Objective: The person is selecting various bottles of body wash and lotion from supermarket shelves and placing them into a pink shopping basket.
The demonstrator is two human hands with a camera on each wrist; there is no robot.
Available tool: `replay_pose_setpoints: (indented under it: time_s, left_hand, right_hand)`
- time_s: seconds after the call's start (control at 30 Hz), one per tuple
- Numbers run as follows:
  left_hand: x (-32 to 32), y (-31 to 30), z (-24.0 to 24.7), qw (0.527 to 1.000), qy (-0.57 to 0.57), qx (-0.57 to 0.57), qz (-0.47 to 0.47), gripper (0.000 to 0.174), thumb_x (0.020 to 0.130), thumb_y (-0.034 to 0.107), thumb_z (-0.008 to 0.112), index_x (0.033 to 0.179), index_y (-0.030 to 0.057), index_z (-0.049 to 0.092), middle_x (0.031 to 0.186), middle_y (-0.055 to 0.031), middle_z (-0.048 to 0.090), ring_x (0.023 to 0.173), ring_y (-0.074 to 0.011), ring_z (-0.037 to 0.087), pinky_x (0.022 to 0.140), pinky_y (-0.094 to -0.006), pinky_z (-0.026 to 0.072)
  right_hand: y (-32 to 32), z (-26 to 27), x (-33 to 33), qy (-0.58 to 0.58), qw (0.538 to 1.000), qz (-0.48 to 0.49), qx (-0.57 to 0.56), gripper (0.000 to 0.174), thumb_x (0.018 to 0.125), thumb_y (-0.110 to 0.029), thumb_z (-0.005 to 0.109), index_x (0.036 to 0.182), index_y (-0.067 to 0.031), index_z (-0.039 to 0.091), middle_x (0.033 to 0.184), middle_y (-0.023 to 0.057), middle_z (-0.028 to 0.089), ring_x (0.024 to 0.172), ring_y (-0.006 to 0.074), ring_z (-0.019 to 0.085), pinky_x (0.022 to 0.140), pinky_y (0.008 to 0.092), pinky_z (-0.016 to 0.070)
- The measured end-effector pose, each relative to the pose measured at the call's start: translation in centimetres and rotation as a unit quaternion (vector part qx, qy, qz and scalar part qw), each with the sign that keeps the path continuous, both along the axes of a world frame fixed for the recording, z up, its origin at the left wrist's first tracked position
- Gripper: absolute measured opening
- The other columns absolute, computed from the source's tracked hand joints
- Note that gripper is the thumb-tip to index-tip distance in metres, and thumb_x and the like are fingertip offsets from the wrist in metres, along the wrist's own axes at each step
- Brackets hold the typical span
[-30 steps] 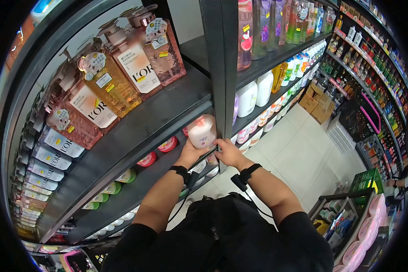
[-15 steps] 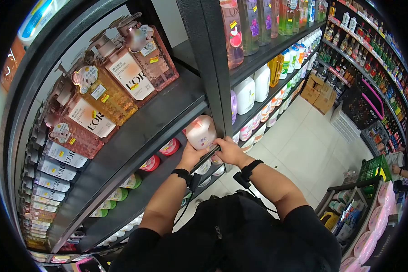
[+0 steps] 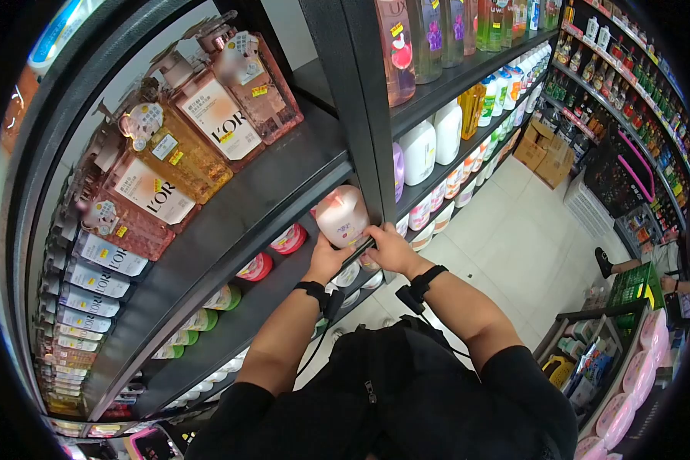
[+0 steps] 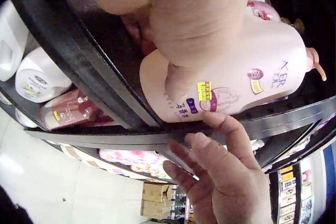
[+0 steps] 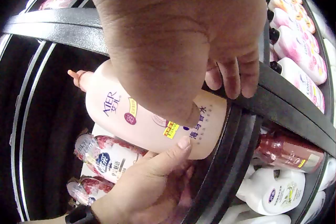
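Observation:
A pale pink pump bottle (image 3: pixel 342 217) with a yellow price sticker (image 4: pixel 203 90) leans at the shelf's front edge, beside the black upright post. My left hand (image 3: pixel 326 259) grips its lower end, thumb on the front near the sticker and fingers underneath, as the right wrist view shows. Against the front, close to the printed lettering, rests the thumb of my right hand (image 3: pixel 389 251). The other right fingers (image 5: pixel 249 74) hang loosely over the black shelf edge. The salmon pump head (image 5: pixel 80 79) points inward, away from me.
Square pump bottles (image 3: pixel 149 192) fill the shelf at upper left. Pink-lidded jars (image 3: pixel 254 267) line the one below. Past the post (image 3: pixel 353 92) stand shelves of white bottles (image 3: pixel 418 149). Cardboard boxes (image 3: pixel 548 157) and a trolley with pink packs (image 3: pixel 642 353) are on the right.
Both hands stay at the bottle with little movement. The head view has shifted slightly, and a dark shoe has appeared on the floor at the right.

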State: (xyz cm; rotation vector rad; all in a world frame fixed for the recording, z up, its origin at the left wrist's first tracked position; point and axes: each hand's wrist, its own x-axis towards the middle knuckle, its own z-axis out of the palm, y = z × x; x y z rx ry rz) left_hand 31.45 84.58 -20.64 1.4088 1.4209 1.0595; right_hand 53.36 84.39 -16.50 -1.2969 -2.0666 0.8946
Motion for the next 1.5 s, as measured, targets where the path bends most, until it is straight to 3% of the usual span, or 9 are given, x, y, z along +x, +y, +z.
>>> replay_pose_setpoints:
  time_s: [0.17, 0.6, 0.7, 1.1, 1.3, 1.4, 1.5]
  left_hand:
    - [1.0, -0.8, 2.2, 0.995, 0.1, 0.003, 0.029, 0.073, 0.073, 0.013, 0.085, 0.132, -0.0016, 0.045, 0.115, -0.0193, 0.07, 0.108, -0.0292, 0.069, 0.094, -0.0378, 0.0525]
    - [1.1, -1.0, 2.6, 0.994, 0.106, -0.004, 0.038, 0.067, 0.074, 0.014, 0.084, 0.13, 0.0012, 0.049, 0.117, -0.018, 0.07, 0.11, -0.0297, 0.068, 0.094, -0.0376, 0.0516]
    - [0.6, -0.4, 0.8, 0.996, 0.078, 0.015, 0.029, 0.067, 0.075, 0.016, 0.084, 0.13, 0.0008, 0.049, 0.116, -0.0186, 0.07, 0.109, -0.0301, 0.068, 0.094, -0.0379, 0.0517]
    - [0.5, -0.7, 1.4, 0.991, 0.123, -0.001, 0.046, 0.063, 0.077, 0.017, 0.082, 0.128, 0.0, 0.048, 0.116, -0.0209, 0.069, 0.109, -0.0326, 0.068, 0.094, -0.0396, 0.0514]
    - [0.0, -0.4, 0.1, 0.997, 0.07, 0.019, 0.031, 0.067, 0.078, 0.016, 0.081, 0.133, 0.0003, 0.045, 0.124, -0.0218, 0.064, 0.119, -0.033, 0.063, 0.1, -0.0388, 0.0483]
    - [0.6, -1.6, 1.3, 0.999, 0.024, 0.007, 0.027, 0.073, 0.082, 0.006, 0.077, 0.141, -0.003, 0.035, 0.136, -0.0202, 0.056, 0.127, -0.0287, 0.055, 0.11, -0.0385, 0.0403]
    - [-0.8, -2.9, -2.7, 0.994, 0.049, -0.004, 0.097, 0.073, 0.084, 0.008, 0.077, 0.142, -0.0025, 0.034, 0.131, -0.0197, 0.056, 0.121, -0.0282, 0.057, 0.109, -0.0391, 0.0419]
  right_hand:
    - [-0.1, -0.1, -0.2, 0.005, 1.0, -0.007, 0.015, 0.046, 0.081, -0.017, 0.073, 0.123, -0.0138, 0.057, 0.108, 0.0236, 0.053, 0.1, 0.0429, 0.058, 0.09, 0.0429, 0.0501]
    - [0.2, -0.4, -0.1, -0.008, 1.0, 0.004, 0.013, 0.046, 0.082, -0.018, 0.072, 0.125, -0.0148, 0.057, 0.11, 0.0239, 0.052, 0.1, 0.0418, 0.059, 0.091, 0.0434, 0.0503]
    - [0.2, -0.1, -0.1, -0.01, 1.0, 0.005, 0.007, 0.046, 0.082, -0.019, 0.072, 0.126, -0.015, 0.058, 0.109, 0.0237, 0.052, 0.1, 0.042, 0.059, 0.091, 0.0435, 0.0502]
    - [0.3, 0.4, 0.1, -0.029, 1.0, 0.003, -0.001, 0.049, 0.082, -0.019, 0.073, 0.128, -0.0161, 0.059, 0.111, 0.0222, 0.053, 0.102, 0.0406, 0.06, 0.092, 0.042, 0.0502]
    - [0.6, 0.0, 0.6, 0.009, 1.0, 0.023, 0.01, 0.046, 0.081, -0.019, 0.075, 0.125, -0.0153, 0.063, 0.108, 0.0199, 0.053, 0.101, 0.0387, 0.059, 0.092, 0.0406, 0.0498]
    - [0.7, -1.0, 0.9, 0.033, 0.998, 0.024, 0.049, 0.044, 0.082, -0.017, 0.075, 0.123, -0.012, 0.063, 0.11, 0.0187, 0.057, 0.101, 0.0359, 0.061, 0.09, 0.0396, 0.0515]
    - [-0.4, -2.3, 1.7, 0.069, 0.998, 0.001, 0.001, 0.042, 0.083, -0.014, 0.073, 0.123, -0.0066, 0.062, 0.114, 0.0184, 0.06, 0.099, 0.0327, 0.063, 0.086, 0.0384, 0.0538]
